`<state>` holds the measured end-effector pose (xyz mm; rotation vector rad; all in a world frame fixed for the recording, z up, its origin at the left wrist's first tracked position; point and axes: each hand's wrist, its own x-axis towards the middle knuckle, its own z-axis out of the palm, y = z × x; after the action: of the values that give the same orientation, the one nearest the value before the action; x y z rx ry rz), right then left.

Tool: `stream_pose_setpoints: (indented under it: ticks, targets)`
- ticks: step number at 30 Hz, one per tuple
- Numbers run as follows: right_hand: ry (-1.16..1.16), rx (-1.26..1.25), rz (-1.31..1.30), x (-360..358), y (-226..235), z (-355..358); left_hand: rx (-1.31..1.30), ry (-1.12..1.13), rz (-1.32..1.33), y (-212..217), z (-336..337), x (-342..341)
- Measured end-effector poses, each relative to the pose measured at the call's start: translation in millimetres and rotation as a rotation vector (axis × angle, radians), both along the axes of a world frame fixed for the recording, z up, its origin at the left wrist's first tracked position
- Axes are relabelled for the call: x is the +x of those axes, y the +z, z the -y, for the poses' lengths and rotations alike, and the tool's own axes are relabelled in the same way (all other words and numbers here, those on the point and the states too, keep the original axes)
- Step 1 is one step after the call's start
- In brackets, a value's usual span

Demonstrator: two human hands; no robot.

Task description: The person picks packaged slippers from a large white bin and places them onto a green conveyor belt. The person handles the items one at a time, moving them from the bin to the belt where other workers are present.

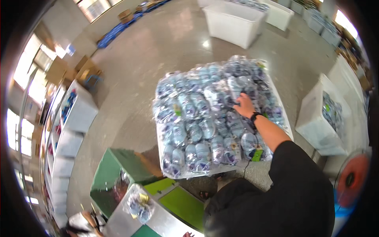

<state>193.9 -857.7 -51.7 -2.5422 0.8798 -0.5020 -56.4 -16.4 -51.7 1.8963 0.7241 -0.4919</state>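
My right hand [245,106], with a black band at the wrist, reaches over a white bin [160,146] heaped with clear plastic bags. Its fingers are apart and rest on the bags in the right half of the heap. Each bag [203,152] seems to hold a pair of pale blue, oval, slipper-like items with dark parts. A few bright green tags [257,155] show among them. At the bottom edge, a sliver of fingers [188,234] appears over the metal table; it looks like my left hand, mostly cut off.
One more bagged pair [139,205] lies on the metal table [167,215], beside a green box [108,173]. White bins stand ahead [233,25] and at the right [312,122]. A red round fan [351,179] is near my right side. Another person [83,225] is at lower left.
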Motion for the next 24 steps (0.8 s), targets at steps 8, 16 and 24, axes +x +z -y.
stream_pose_setpoints:
  ticks: [8,16,24]
  targets:
    - [0.196,0.292,0.291,-40,-3,-55,0.206,0.091,0.138,44,-11,37]
    - [0.542,0.475,0.003,-58,-19,-170,0.268,0.211,0.125,31,-139,14]
    - [0.794,0.290,-0.357,-56,32,-293,0.436,0.464,0.039,4,-283,-72]
